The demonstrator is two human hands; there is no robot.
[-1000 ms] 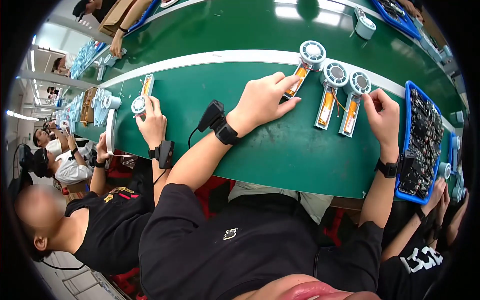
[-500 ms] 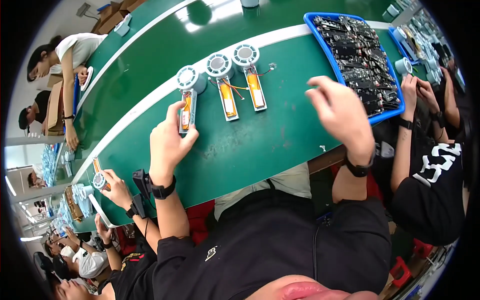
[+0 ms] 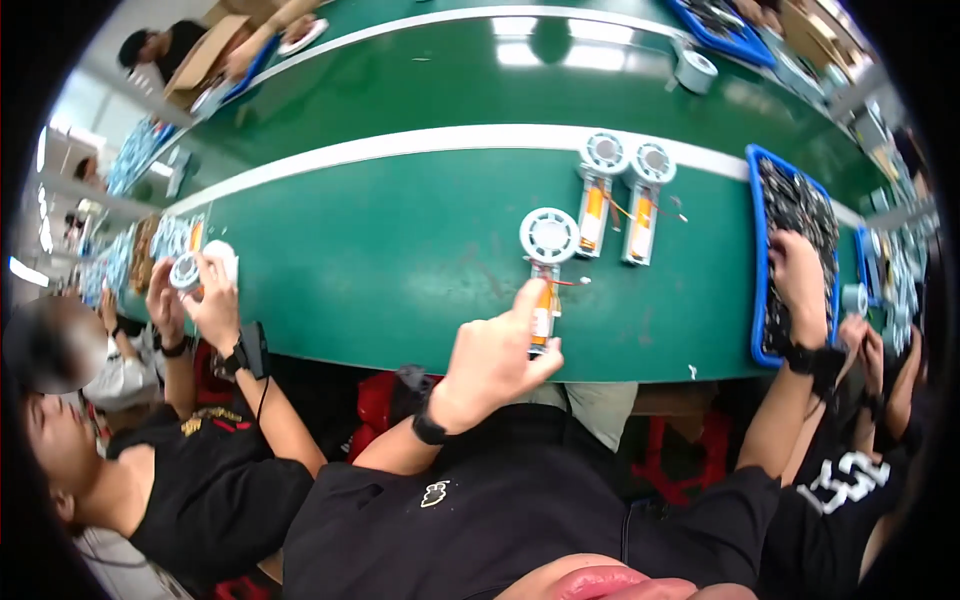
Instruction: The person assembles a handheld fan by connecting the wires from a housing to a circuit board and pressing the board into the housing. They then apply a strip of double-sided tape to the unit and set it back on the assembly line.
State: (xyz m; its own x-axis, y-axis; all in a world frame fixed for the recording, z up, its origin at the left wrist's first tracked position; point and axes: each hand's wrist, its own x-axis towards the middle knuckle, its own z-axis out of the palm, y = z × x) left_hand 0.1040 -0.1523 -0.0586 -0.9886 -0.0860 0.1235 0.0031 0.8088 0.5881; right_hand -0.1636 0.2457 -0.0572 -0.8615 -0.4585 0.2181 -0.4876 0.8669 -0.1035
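My left hand (image 3: 492,365) grips the handle of a pale blue handheld fan (image 3: 549,236), thumb and index finger at its sides. The handle's open shell shows an orange battery and thin red wires. Just beyond, two similar fans, a nearer-left one (image 3: 592,217) and a right one (image 3: 642,222), lie side by side with their batteries exposed. Over at the right, my right hand (image 3: 798,285) reaches into a blue tray (image 3: 757,250) heaped with dark circuit boards (image 3: 812,205). Its fingers are bent together among the boards; their tips, and anything between them, are hidden.
A co-worker's hands (image 3: 205,300) hold another fan at the left; another person's hands (image 3: 865,345) work right of the tray. A white strip (image 3: 400,140) crosses the green table (image 3: 380,260). Farther back stand a loose fan (image 3: 695,70) and a second blue tray (image 3: 735,40).
My right hand has gone from above the table into the tray of circuit boards. The left hand's fan now lies nearer me, apart from the other two. The view has turned left.
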